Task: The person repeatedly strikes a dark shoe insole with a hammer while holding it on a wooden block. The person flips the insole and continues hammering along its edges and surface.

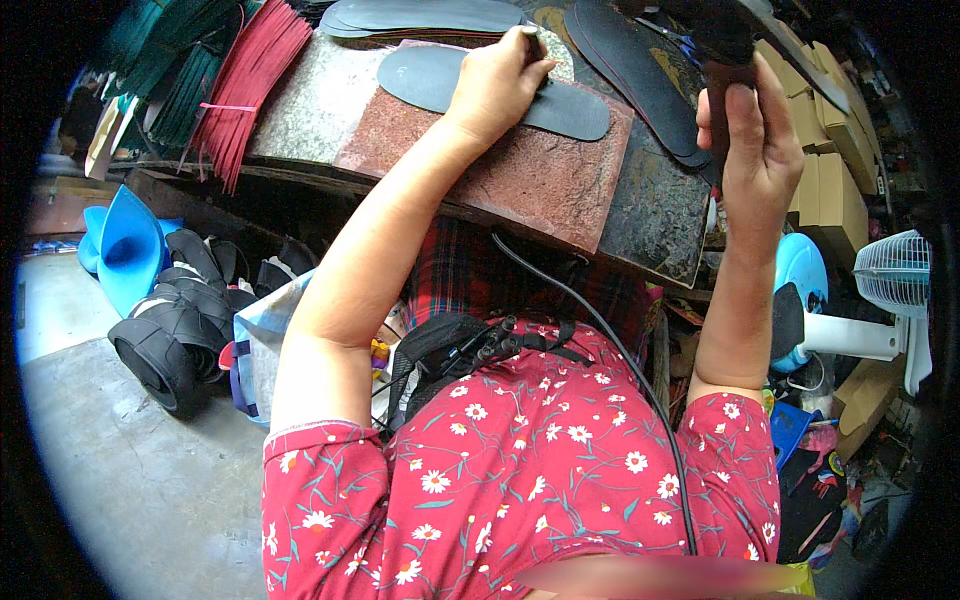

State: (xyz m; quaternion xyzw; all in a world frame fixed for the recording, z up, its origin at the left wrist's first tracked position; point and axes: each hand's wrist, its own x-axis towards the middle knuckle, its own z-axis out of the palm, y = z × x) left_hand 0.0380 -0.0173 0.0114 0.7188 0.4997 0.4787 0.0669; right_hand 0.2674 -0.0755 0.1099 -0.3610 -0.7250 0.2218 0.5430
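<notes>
A grey shoe-sole-shaped sheet [572,112] lies across a reddish stone slab [490,185] on the workbench. My left hand [495,85] rests over the middle of that sheet, its fingers closed around a short dark rod-like tool [531,40] held upright. The rod's lower end is hidden behind my fingers. Raised at the right, my right hand [757,140] is wrapped around a dark tool with a brownish handle [733,78]. Its upper part is dark and runs toward the top edge, so its kind cannot be made out.
More sole-shaped sheets [425,17] lie stacked at the back, and black ones [640,80] at the right. Bundled red strips [245,85] hang over the bench at left. Black rolled pieces [165,345] sit below left. A white fan [890,275] stands at right; a black cable [590,310] crosses my front.
</notes>
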